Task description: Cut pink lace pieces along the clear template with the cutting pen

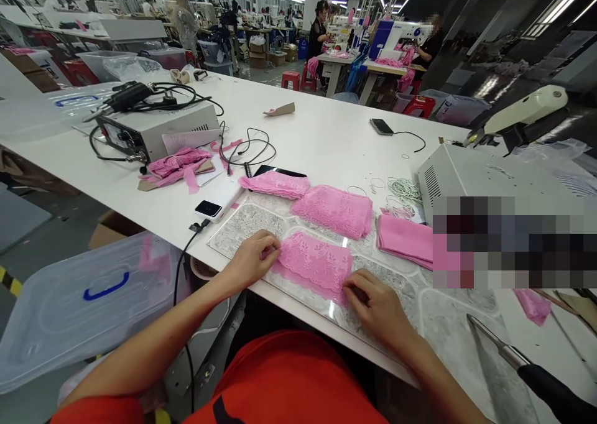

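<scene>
A pink lace piece (317, 262) lies on the grey marble-patterned board (396, 281) in front of me, over a plainer pink layer that shows along its near edge. My left hand (257, 256) pinches its left end between thumb and fingers. At the opposite end my right hand (370, 299) has its fingertips closed on the lace's right edge. Just beyond lies a stack of pink lace (333, 211), with another lace pile (275, 184) to its left. Folded plain pink fabric (405, 240) rests to the right.
A black-handled tool with a metal shaft (517, 355) lies at right front. Grey boxes stand left (158, 129) and right (494, 175). Loose cables (252, 147), a white power bank (224, 200) and a phone (381, 126) are on the table. A lidded plastic bin (93, 299) sits below left.
</scene>
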The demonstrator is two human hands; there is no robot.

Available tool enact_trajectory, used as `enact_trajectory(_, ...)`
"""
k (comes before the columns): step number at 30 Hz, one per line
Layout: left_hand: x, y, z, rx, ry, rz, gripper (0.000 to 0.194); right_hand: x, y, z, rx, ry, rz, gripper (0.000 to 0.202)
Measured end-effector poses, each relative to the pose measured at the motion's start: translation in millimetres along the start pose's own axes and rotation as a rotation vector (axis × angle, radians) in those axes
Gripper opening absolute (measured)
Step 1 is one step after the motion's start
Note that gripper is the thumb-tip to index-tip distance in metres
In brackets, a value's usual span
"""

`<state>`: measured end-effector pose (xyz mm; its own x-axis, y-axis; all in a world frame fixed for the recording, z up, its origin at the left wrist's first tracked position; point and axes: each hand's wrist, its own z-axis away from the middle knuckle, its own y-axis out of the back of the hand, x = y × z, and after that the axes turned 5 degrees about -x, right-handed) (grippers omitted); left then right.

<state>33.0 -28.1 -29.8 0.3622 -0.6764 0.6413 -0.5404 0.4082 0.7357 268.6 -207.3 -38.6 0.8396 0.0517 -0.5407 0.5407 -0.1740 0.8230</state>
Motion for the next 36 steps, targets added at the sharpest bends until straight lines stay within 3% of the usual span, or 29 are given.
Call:
enact_trajectory(10,1,12.7,13,-0.034,-0.049,-0.056,0.011,-10,9,12,-0.124,0.005,-0.044,0.017)
enact_trajectory(13,-2,24.1,19,-0.138,-0.099,-0.086,0.024,-11,7,15,-0.096,0.026,-0.033,0.009)
enact_trajectory(17,-9,32.8,23,-0.263,-0.154,-0.103,0.039,-10,3,16,-0.067,0.098,0.042,0.018)
enact_trajectory(20,-14,33.8,21,-0.254,-0.159,-0.072,0.032,-7,2,14,-0.057,0.127,0.032,0.013)
enact_trajectory(27,-27,31.8,15,-0.226,-0.157,-0.055,0.017,-8,6,8,-0.105,0.027,-0.064,0.007)
enact_trajectory(36,-26,35.1,0,-0.219,-0.164,-0.024,0.026,-10,17,-3,-0.107,-0.053,-0.182,0.019)
